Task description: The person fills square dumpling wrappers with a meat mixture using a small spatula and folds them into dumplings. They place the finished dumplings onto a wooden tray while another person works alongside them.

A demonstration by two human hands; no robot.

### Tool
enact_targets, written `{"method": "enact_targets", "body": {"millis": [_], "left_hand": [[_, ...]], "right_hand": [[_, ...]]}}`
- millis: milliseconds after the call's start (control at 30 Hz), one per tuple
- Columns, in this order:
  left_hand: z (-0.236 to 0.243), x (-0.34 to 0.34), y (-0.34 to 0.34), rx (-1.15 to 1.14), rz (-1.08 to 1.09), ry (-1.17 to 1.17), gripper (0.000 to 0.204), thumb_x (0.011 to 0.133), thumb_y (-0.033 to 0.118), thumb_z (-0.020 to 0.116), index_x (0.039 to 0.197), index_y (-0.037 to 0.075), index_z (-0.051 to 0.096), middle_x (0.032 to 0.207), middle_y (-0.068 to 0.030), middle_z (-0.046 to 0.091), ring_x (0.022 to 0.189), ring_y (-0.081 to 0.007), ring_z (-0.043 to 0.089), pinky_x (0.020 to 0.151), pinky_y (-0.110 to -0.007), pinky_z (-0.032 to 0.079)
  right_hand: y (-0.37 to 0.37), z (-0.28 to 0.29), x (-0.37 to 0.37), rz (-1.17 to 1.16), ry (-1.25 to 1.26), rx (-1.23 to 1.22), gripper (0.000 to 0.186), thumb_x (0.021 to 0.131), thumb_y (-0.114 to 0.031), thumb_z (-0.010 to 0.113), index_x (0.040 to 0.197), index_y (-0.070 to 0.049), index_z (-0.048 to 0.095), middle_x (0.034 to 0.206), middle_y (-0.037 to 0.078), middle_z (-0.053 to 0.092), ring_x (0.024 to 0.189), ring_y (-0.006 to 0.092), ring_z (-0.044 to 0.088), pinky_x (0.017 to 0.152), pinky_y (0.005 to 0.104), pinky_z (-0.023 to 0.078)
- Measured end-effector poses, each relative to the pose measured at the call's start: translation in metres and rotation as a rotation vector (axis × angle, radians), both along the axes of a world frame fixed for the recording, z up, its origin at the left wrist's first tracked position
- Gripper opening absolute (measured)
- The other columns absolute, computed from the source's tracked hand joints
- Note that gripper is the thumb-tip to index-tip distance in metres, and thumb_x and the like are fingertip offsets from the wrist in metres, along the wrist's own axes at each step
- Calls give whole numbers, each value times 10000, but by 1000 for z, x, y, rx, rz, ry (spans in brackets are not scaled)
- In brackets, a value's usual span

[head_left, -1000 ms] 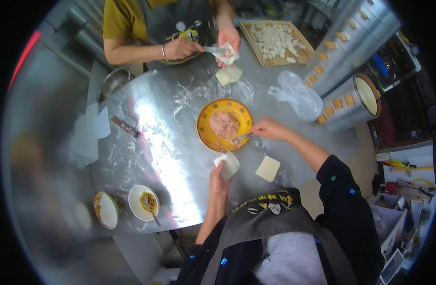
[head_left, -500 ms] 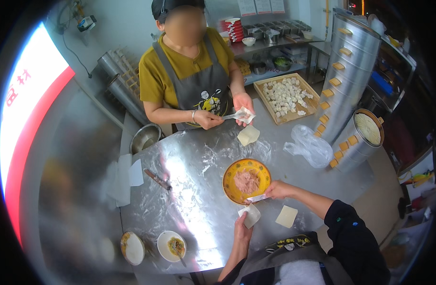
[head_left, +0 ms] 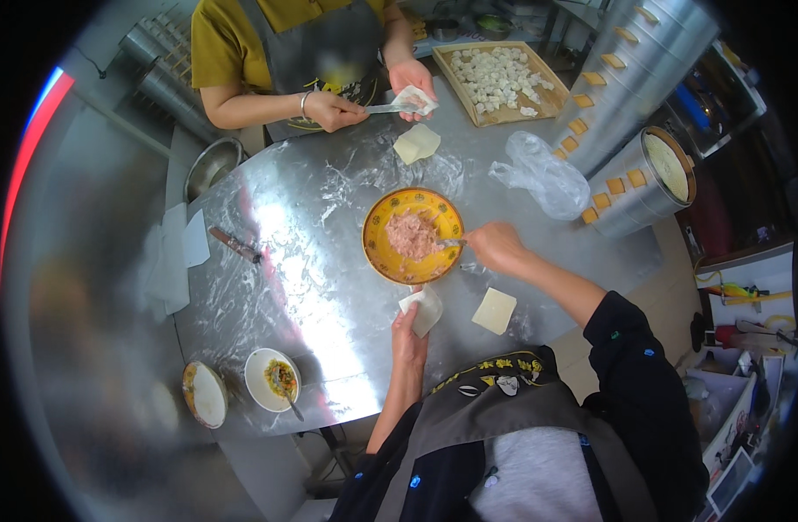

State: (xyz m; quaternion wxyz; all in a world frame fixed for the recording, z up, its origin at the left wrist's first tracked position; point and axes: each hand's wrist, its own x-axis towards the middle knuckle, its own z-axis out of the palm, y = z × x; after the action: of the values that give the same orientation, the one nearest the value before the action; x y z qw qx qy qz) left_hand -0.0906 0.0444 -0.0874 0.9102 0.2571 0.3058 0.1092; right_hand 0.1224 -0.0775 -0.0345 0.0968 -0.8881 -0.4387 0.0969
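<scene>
A square white wonton wrapper lies across the fingers of my left hand, just below a yellow patterned bowl. Pink minced meat sits in that bowl. My right hand grips a flat spatula at the bowl's right rim, and its tip touches the meat's edge. To the right of my left hand, more square wrappers rest on the steel table.
Across the floury table, a co-worker's hands hold a wrapper and a spatula. Wrappers, a tray of folded wontons, a plastic bag and steamers stand beyond. At left are a knife and a white bowl.
My right hand has swung from the bowl's near rim, close to the wrapper, to its right side, bringing the spatula to the meat. My view has tilted down.
</scene>
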Motion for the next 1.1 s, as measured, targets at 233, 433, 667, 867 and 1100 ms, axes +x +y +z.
{"method": "enact_targets", "body": {"millis": [233, 433, 667, 867, 1100], "left_hand": [[6, 2, 2, -7, -22, -3, 382, 885, 155, 538, 1236, 9, 499, 1161, -75, 567, 1024, -173, 549, 913, -308, 410], [1, 1, 3, -28, -8, -13, 396, 884, 147, 539, 1248, 1, 484, 1169, -77, 563, 1027, -169, 548, 915, -307, 410], [2, 1, 3, 1, -14, 8, 409, 887, 154, 522, 1254, -17, 465, 1179, -106, 540, 1061, -203, 529, 946, -342, 400], [8, 2, 3, -3, -9, 8, 417, 883, 150, 527, 1253, -28, 455, 1186, -106, 536, 1059, -204, 531, 946, -343, 400], [1, 1, 4, -19, -6, 8, 415, 882, 151, 527, 1248, -33, 457, 1188, -112, 536, 1068, -210, 529, 952, -348, 398]], "right_hand": [[21, -10, -15, 65, -38, -88, 105, 692, -73, 551, 701, -59, 654, 676, 166, 626, 651, 332, 623, 560, 440, 477], [21, -22, -20, -2, 264, 200, 166, 738, -96, 521, 807, -102, 671, 743, 150, 633, 701, 330, 619, 621, 441, 479], [37, -32, -24, -13, 152, 74, 220, 764, -97, 485, 902, -109, 657, 772, 144, 636, 723, 335, 617, 634, 450, 474], [41, -30, -33, 110, 202, 161, 212, 799, -96, 527, 972, -94, 648, 725, 166, 625, 683, 293, 623, 567, 404, 468], [13, -34, -9, -430, 1340, 322, 220, 847, -129, 569, 1045, -73, 646, 717, 57, 638, 626, 75, 536, 591, 273, 452]]}}
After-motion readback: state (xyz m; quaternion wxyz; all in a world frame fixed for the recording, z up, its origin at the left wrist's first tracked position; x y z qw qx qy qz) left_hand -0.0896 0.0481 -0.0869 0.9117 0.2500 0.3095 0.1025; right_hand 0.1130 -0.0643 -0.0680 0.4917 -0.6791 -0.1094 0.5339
